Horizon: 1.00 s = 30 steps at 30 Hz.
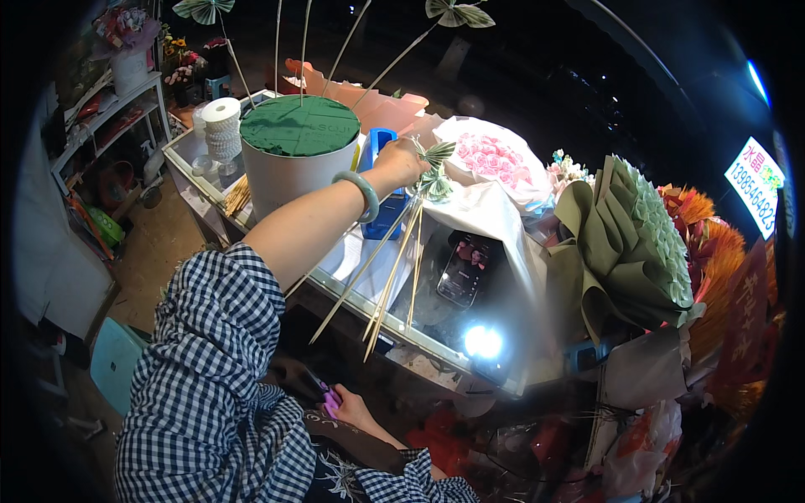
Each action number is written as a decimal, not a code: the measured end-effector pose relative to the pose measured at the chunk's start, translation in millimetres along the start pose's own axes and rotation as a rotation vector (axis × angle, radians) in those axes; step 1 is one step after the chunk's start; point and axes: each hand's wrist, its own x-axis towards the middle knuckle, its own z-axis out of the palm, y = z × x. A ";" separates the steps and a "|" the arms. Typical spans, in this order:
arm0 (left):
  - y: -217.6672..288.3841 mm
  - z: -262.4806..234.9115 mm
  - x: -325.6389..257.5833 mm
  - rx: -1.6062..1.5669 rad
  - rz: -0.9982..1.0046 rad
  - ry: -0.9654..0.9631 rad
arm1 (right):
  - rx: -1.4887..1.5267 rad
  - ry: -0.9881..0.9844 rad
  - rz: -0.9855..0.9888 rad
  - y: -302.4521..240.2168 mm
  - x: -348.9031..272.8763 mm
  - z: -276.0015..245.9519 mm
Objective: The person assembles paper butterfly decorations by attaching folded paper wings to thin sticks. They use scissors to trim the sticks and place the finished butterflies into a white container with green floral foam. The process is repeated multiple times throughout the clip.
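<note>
My left hand (pixel 401 163), with a pale green bangle on the wrist, is raised over the table and grips a bundle of thin wooden sticks (pixel 387 272) topped with folded green paper fans (pixel 436 168). The sticks hang down toward the table's front edge. Just left of that hand stands a white round bucket (pixel 289 180) filled with green floral foam (pixel 300 126), with several sticks stuck upright in it. My right hand (pixel 350 408) is low in my lap, closed around a small purple tool (pixel 329 398). Both sleeves are checked.
A glass-topped table (pixel 436 356) carries a phone (pixel 467 268), a bright lamp (pixel 484 342), a blue object (pixel 381 197) and a white roll (pixel 222 113). Wrapped bouquets crowd the right: pink (pixel 495 159), green (pixel 633 243), orange (pixel 713 251). A shelf (pixel 109 113) and a teal stool (pixel 113 360) stand left.
</note>
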 end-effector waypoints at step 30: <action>-5.4 -3.2 9.9 -0.237 -0.183 -0.179 | 0.022 -0.054 0.041 -3.3 0.4 -10.1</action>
